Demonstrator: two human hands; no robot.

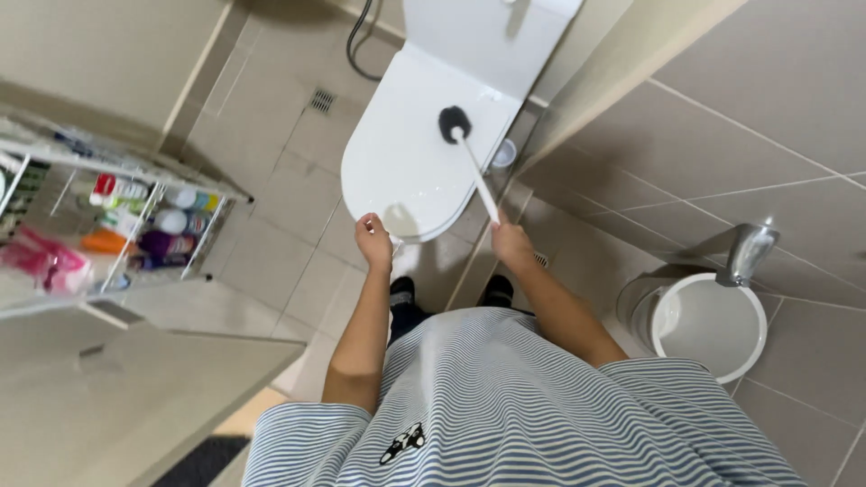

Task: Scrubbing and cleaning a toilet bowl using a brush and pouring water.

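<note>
A white toilet (406,153) with its lid down stands ahead of me. My right hand (511,245) is shut on the white handle of a toilet brush (473,162), whose dark bristle head rests on the lid near its back right. My left hand (374,242) touches the front edge of the lid, fingers curled at the rim. My striped shirt fills the bottom of the view.
A white wire rack (126,225) with bottles and tubes stands at the left. A white bucket (708,320) sits under a metal tap (749,252) at the right wall. A small brush holder (502,155) sits beside the toilet. A floor drain (322,99) lies behind.
</note>
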